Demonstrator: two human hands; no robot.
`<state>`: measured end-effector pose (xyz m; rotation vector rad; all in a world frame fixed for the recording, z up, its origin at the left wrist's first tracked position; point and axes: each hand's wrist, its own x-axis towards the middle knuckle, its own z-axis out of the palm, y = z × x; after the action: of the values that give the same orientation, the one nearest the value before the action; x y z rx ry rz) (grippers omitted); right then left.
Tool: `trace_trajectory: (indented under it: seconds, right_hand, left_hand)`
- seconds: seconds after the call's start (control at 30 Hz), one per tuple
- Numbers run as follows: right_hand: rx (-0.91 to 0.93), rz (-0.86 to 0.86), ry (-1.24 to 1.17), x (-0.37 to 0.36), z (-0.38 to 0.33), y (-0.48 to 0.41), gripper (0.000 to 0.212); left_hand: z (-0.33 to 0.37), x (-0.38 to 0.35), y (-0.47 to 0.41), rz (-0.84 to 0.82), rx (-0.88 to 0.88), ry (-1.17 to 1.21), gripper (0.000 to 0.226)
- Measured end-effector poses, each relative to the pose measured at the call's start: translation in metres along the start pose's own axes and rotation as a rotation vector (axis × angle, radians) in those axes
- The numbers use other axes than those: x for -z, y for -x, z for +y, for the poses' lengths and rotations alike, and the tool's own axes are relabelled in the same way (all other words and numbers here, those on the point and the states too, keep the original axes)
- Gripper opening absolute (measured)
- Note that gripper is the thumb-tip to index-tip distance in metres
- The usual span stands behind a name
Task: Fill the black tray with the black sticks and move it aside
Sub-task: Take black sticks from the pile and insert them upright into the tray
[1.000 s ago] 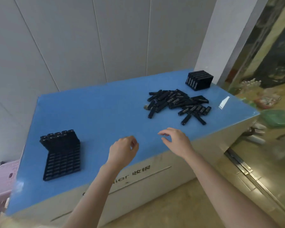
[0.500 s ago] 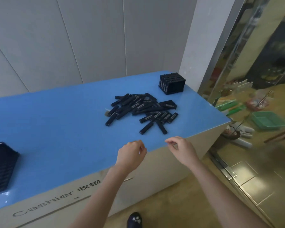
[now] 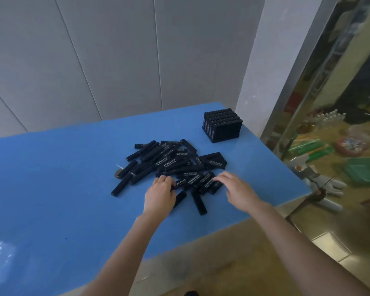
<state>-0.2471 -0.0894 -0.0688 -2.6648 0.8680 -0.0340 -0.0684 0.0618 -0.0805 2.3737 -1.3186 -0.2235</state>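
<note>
A loose pile of black sticks [image 3: 171, 165] with white lettering lies on the blue counter [image 3: 62, 189], right of centre. My left hand [image 3: 159, 195] rests at the pile's near edge, its fingers curled down onto a stick, and its grip is hidden behind the back of the hand. My right hand [image 3: 237, 189] hovers over the pile's near right side with fingers spread, its fingertips touching sticks. A black tray packed with upright sticks [image 3: 222, 127] stands at the counter's back right corner. No empty tray is in view.
The counter's right edge [image 3: 286, 167] drops off beside the pile, next to a glass or mirrored wall with floor clutter and a green basket [image 3: 363, 171]. A grey panelled wall runs behind. A small round metallic object [image 3: 118, 174] lies at the pile's left edge.
My view has swung right and closer, so the partly filled tray on the left has left the frame. Both hands have moved forward from the counter's front edge onto the stick pile.
</note>
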Motion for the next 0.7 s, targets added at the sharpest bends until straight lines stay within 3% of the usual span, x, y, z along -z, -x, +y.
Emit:
trace_trajectory:
  seconds: [0.27,0.43,0.7]
  right_hand:
    - [0.272,-0.123,0.243,0.007,0.023,-0.033,0.039]
    - [0.453,-0.109,0.286,0.010,0.033,-0.045,0.040]
    - [0.559,-0.132,0.328,0.011,0.040,-0.054,0.047]
  left_hand:
    - [0.003,-0.019,-0.034,-0.109,0.092,-0.107,0.033]
    - [0.005,-0.019,-0.042,-0.147,0.116,-0.113,0.032]
    - [0.029,-0.023,-0.050,-0.148,0.172,-0.064,0.037]
